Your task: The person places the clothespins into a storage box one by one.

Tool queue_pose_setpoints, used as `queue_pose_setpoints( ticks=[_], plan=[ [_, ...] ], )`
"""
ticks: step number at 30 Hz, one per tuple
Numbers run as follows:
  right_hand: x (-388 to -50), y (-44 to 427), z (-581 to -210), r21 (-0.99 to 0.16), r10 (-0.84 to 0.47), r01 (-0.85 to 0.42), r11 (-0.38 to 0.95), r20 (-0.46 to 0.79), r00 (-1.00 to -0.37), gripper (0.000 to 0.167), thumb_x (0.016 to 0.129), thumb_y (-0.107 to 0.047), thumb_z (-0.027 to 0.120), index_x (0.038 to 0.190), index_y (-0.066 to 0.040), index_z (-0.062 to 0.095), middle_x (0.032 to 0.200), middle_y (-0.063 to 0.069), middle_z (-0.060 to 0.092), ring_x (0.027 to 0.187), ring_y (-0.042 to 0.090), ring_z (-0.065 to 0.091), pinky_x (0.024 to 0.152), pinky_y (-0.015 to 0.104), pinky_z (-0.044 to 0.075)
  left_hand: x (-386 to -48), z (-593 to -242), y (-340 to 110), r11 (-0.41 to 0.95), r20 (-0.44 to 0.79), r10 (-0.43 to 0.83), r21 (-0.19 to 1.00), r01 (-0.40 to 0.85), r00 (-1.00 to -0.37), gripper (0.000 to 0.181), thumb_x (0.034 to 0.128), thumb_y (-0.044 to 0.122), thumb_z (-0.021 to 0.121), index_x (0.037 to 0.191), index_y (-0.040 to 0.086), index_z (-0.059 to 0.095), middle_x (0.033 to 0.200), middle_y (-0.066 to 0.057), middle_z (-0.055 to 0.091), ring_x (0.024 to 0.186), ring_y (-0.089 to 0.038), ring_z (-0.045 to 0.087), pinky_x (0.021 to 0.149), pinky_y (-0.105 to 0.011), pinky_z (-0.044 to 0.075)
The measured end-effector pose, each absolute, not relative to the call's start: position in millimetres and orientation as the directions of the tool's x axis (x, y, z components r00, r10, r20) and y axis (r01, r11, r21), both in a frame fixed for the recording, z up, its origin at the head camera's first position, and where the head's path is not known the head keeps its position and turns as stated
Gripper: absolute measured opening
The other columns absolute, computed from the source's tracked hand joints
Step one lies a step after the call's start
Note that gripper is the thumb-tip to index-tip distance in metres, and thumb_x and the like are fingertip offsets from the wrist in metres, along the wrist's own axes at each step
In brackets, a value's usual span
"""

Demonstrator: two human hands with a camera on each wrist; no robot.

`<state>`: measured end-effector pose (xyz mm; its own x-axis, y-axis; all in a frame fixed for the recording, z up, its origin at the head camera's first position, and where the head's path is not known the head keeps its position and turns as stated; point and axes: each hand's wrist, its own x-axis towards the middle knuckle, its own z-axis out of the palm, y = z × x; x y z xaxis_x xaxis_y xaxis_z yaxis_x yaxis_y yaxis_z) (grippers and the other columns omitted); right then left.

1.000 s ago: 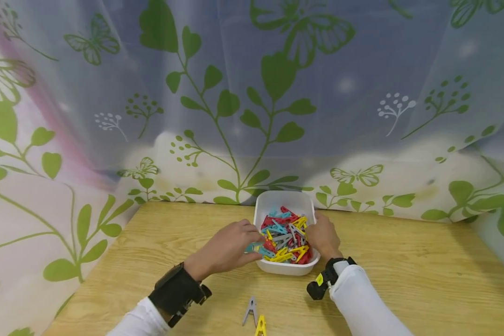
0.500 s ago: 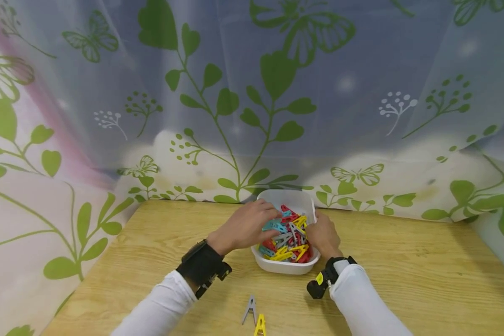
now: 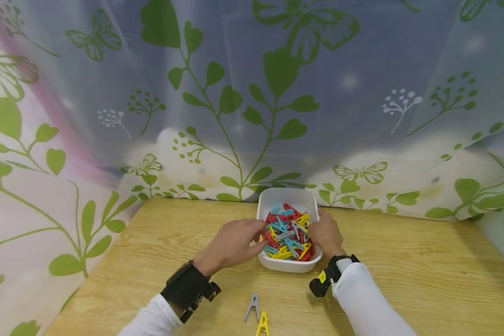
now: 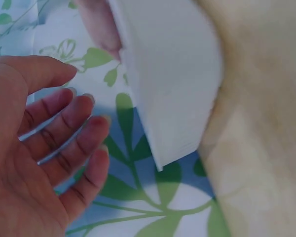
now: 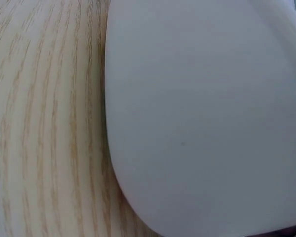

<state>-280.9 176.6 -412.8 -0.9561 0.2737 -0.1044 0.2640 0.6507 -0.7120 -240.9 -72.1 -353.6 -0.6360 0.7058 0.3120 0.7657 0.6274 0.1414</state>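
A white plastic tub (image 3: 290, 266) stands on the table and holds a heap of red, yellow, grey and light-blue clothespins (image 3: 283, 233). At its left rim hovers my left hand (image 3: 235, 245), fingers loosely bent. In the left wrist view that hand (image 4: 54, 133) is apart from the tub wall (image 4: 172, 84), with nothing in its palm. My right hand (image 3: 326, 233) grips the tub's right rim; some of its fingers are hidden. The right wrist view is mostly filled by the tub's outer wall (image 5: 202, 123).
On the wooden table (image 3: 185, 224), nearer to me than the tub, lie a grey clothespin (image 3: 253, 306) and a yellow clothespin (image 3: 262, 324). A patterned curtain (image 3: 218, 116) hangs right behind the tub.
My left hand, with light blue at its fingers, went over the tub, then drew back left without it. A light-blue clothespin now tops the heap's near side. The right hand stayed.
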Motion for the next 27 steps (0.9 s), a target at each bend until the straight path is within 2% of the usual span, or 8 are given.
queue_pose_setpoints(
  ticks=[3, 5, 7, 10, 13, 16, 24, 27],
  plan=[
    [-281.2, 176.0, -413.7, -0.708, 0.271, 0.266, 0.654, -0.109, -0.956, 0.052, 0.09, -0.008, 0.047, 0.141, -0.005, 0.043, 0.12, 0.023, 0.059, 0.1, 0.037, 0.06, 0.068, 0.047, 0.05, -226.3, -363.9, -80.8, 0.677, 0.292, 0.647, 0.205, 0.707, -0.705, 0.012, 0.0896, 0.026, 0.062, 0.081, 0.02, 0.056, 0.068, 0.011, 0.05, 0.057, -0.004, 0.045, 0.051, -0.023, 0.037],
    [-281.1, 175.8, -413.4, -0.705, 0.273, 0.269, 0.656, -0.109, -0.956, 0.052, 0.09, -0.009, 0.047, 0.142, -0.006, 0.042, 0.12, 0.023, 0.059, 0.1, 0.037, 0.06, 0.068, 0.047, 0.05, -216.2, -369.9, -85.1, 0.71, 0.241, 0.593, 0.292, 0.64, -0.768, 0.014, 0.0879, 0.027, 0.062, 0.079, 0.02, 0.054, 0.062, 0.012, 0.046, 0.051, -0.004, 0.041, 0.048, -0.022, 0.033],
    [-281.0, 176.0, -413.0, -0.705, 0.278, 0.27, 0.656, -0.108, -0.955, 0.052, 0.09, -0.009, 0.047, 0.142, -0.005, 0.042, 0.12, 0.024, 0.059, 0.1, 0.037, 0.06, 0.067, 0.047, 0.049, -206.3, -374.9, -87.4, 0.741, 0.16, 0.531, 0.388, 0.548, -0.832, 0.016, 0.0861, 0.029, 0.062, 0.077, 0.019, 0.053, 0.057, 0.01, 0.043, 0.047, -0.006, 0.038, 0.046, -0.023, 0.03],
    [-281.0, 176.4, -412.6, -0.707, 0.279, 0.27, 0.654, -0.106, -0.954, 0.051, 0.091, -0.009, 0.046, 0.141, -0.005, 0.042, 0.119, 0.023, 0.059, 0.099, 0.037, 0.061, 0.066, 0.046, 0.049, -190.9, -380.4, -89.1, 0.781, -0.007, 0.464, 0.475, 0.405, -0.886, 0.022, 0.0836, 0.034, 0.063, 0.075, 0.017, 0.052, 0.055, 0.007, 0.043, 0.046, -0.008, 0.038, 0.046, -0.025, 0.028],
    [-280.3, 176.4, -412.5, -0.71, 0.27, 0.266, 0.652, -0.111, -0.957, 0.05, 0.091, -0.009, 0.046, 0.141, -0.005, 0.043, 0.119, 0.024, 0.059, 0.098, 0.037, 0.062, 0.065, 0.046, 0.05, -174.8, -385.1, -90.1, 0.822, -0.163, 0.424, 0.482, 0.303, -0.891, 0.029, 0.0821, 0.04, 0.065, 0.072, 0.016, 0.052, 0.054, 0.004, 0.047, 0.044, -0.01, 0.041, 0.045, -0.026, 0.029],
    [-279.1, 176.8, -411.9, -0.712, 0.268, 0.26, 0.652, -0.104, -0.958, 0.05, 0.091, -0.008, 0.046, 0.14, -0.004, 0.043, 0.118, 0.024, 0.06, 0.097, 0.037, 0.062, 0.064, 0.045, 0.05, -162.2, -390.4, -89.5, 0.848, -0.241, 0.405, 0.46, 0.263, -0.882, 0.032, 0.0806, 0.042, 0.066, 0.07, 0.016, 0.052, 0.056, 0.003, 0.05, 0.044, -0.012, 0.044, 0.044, -0.027, 0.03],
    [-278.9, 176.4, -411.7, -0.715, 0.268, 0.259, 0.649, -0.103, -0.958, 0.05, 0.091, -0.009, 0.046, 0.141, -0.003, 0.042, 0.119, 0.025, 0.059, 0.097, 0.037, 0.062, 0.064, 0.044, 0.051, -149.6, -403.7, -85.7, 0.878, -0.258, 0.371, 0.412, 0.246, -0.892, 0.036, 0.0784, 0.046, 0.065, 0.065, 0.015, 0.052, 0.057, 0.003, 0.047, 0.048, -0.013, 0.043, 0.045, -0.028, 0.031],
    [-278.7, 175.3, -411.9, -0.717, 0.267, 0.259, 0.647, -0.104, -0.958, 0.05, 0.091, -0.009, 0.046, 0.141, -0.003, 0.042, 0.119, 0.025, 0.059, 0.097, 0.037, 0.062, 0.064, 0.045, 0.051, -147.7, -406.6, -85.6, 0.889, -0.264, 0.359, 0.388, 0.243, -0.895, 0.031, 0.0779, 0.04, 0.064, 0.063, 0.016, 0.05, 0.054, 0.004, 0.044, 0.046, -0.013, 0.039, 0.044, -0.028, 0.029]
  ],
)
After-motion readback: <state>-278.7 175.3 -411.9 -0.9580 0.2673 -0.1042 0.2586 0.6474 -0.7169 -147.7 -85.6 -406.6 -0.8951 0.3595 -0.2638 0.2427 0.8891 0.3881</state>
